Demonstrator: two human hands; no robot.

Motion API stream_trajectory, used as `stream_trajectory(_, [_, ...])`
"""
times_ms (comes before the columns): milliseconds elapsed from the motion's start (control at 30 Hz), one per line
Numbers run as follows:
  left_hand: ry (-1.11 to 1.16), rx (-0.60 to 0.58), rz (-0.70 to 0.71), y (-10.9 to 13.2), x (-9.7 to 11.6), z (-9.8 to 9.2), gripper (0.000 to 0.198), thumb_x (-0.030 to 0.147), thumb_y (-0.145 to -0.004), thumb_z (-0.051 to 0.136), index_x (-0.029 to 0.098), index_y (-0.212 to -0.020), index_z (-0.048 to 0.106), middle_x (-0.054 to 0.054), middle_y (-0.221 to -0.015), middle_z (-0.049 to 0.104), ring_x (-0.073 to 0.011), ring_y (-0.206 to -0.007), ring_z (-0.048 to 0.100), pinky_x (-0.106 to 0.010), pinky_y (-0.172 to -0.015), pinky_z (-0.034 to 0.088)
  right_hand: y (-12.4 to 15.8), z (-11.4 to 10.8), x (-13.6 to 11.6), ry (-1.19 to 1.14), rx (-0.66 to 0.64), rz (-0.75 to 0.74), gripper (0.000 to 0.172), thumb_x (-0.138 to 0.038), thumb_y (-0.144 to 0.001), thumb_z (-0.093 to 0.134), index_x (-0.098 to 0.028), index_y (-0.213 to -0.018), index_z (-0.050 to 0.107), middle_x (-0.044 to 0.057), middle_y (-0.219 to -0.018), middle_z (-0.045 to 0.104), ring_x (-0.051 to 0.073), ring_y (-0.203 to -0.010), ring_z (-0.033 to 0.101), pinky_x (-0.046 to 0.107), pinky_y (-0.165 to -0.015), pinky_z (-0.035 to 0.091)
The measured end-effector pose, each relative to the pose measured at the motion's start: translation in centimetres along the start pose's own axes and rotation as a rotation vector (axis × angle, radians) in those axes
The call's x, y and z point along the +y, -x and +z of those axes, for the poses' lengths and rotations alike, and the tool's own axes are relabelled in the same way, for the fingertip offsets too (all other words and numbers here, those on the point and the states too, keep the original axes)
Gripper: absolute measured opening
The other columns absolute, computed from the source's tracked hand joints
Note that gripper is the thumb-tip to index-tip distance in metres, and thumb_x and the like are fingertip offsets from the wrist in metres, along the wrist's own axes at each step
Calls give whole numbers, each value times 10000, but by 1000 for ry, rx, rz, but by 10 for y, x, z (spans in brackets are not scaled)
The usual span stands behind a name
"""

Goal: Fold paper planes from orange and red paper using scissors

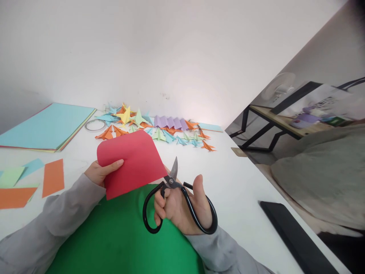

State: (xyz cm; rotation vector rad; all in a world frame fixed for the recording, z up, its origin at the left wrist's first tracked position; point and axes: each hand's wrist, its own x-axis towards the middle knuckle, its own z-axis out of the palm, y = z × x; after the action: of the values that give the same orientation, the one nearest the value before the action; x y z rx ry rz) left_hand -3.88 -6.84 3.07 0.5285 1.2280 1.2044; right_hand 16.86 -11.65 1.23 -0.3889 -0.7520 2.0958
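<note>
White table [234,182] with folded papers [170,123]

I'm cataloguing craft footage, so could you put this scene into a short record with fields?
Left hand: the left hand grips a red paper sheet, thumb on top
Right hand: the right hand holds black-handled scissors, fingers curled at one loop
Blades: apart, at the red sheet's right corner
Left side: cut paper pieces; a stack of larger sheets, light blue on top
Near wall: multicoloured folded paper shapes; a pleated purple strip
</note>
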Motion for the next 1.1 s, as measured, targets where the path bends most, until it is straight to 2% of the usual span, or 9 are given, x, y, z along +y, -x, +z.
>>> stream_trajectory(133, [-2, 18, 8, -1, -2, -1, 248, 80, -603, 755, 170, -828, 698, -91, -844, 739, -301, -808, 699, -316, -582, 620, -1, -1, 1, 5, -6, -20, 689, -808, -715, 344, -168, -812, 581, 24, -695, 547, 152, -552, 514, 343, -538, 445])
stream_trajectory(333, [-4, 7, 11, -1, -2, -1, 247, 71, -625, 740, 160, -850, 695, -82, -846, 740, -278, -792, 703, -300, -593, 618, 1, 1, 0, 34, 14, -27, 712, -808, -736, 289, -170, -874, 575, 27, -703, 538, 154, -561, 515, 354, -546, 446])
stream_trajectory(667, [-4, 38, 13, 0, -2, 0, 202, 67, -640, 728, 166, -814, 700, -85, -833, 740, -280, -766, 705, -302, -568, 617, 0, 2, 1, 27, 41, -33, 694, -811, -714, 338, -169, -773, 595, 24, -693, 534, 152, -557, 516, 344, -544, 438])
stream_trajectory(833, [-9, 29, 1, 1, -2, 1, 191, 81, -656, 724, 163, -827, 700, -84, -838, 740, -281, -784, 704, -323, -627, 624, 0, 1, 3, 25, 60, -38, 685, -817, -702, 347, -175, -735, 584, 21, -684, 536, 153, -560, 504, 348, -544, 441])
stream_trajectory(967, [-7, 34, 5, -1, -3, -1, 229, 92, -622, 754, 165, -832, 702, -80, -839, 741, -281, -784, 704, -331, -638, 625, 0, 1, 1, 22, 60, -33, 671, -808, -713, 347, -178, -748, 576, 18, -686, 536, 151, -561, 499, 344, -545, 439])
stream_trajectory(1100, [-3, 39, 39, -2, -3, -2, 228, 71, -620, 744, 157, -827, 702, -79, -810, 741, -278, -765, 706, -298, -582, 621, 1, 0, -2, 22, 25, 25, 685, -813, -716, 329, -176, -801, 567, 17, -696, 534, 149, -559, 502, 347, -549, 436])
